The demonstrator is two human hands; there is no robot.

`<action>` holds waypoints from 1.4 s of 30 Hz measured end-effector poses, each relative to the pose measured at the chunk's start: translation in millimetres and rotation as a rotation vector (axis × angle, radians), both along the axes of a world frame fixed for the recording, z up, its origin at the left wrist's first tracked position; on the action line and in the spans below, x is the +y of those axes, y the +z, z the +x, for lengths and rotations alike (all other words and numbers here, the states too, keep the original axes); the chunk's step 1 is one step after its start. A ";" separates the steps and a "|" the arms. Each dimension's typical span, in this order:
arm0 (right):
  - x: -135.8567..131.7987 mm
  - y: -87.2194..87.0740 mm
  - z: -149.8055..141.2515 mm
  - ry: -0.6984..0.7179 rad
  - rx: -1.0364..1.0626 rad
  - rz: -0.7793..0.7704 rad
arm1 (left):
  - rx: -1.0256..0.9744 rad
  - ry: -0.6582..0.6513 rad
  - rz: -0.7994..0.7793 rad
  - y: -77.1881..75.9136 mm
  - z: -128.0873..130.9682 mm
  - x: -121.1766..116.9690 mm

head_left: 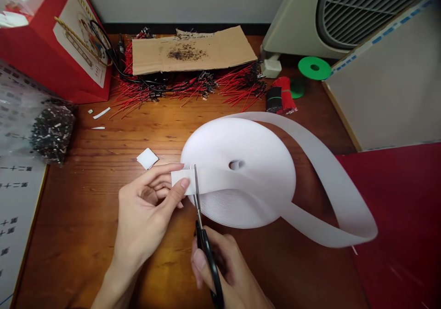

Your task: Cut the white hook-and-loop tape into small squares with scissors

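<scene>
Between thumb and fingers, my left hand (148, 203) pinches the free end of a wide white strip (223, 179). My right hand (223, 263) is closed around the black handles of a pair of scissors (199, 208). The scissor blades lie across the strip, just right of my left thumb, one blade above it and the other partly hidden. The strip loops out to the right from a large white roll (237, 139) lying flat on the table. Left of the roll, near my left fingers, sits a small stack of white square pieces (148, 158).
Cardboard (193, 51) rests on bundles of red wires (237, 88) at the back. A red paper bag (51, 37) and a clear bag of small dark parts (53, 132) stand left. A green spool (314, 68) and a fan-grilled appliance (299, 19) are at the right back.
</scene>
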State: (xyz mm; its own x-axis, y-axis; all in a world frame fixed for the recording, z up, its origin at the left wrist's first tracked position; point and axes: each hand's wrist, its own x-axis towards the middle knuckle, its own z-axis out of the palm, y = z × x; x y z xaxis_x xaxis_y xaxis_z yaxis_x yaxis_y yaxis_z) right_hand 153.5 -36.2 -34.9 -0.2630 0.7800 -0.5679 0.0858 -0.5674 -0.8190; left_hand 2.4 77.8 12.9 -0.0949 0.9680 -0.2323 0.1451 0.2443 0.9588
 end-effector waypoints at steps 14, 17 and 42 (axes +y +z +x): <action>3.7 6.4 -7.9 -0.074 -0.027 -0.076 | 0.060 0.037 0.020 -3.0 1.6 0.6; 4.2 7.6 -8.9 -0.068 -0.025 -0.071 | 0.072 0.058 0.030 -5.4 3.5 -0.6; 15.5 0.9 -13.6 -0.076 0.107 0.093 | -0.187 0.028 -0.148 -4.6 -6.4 7.4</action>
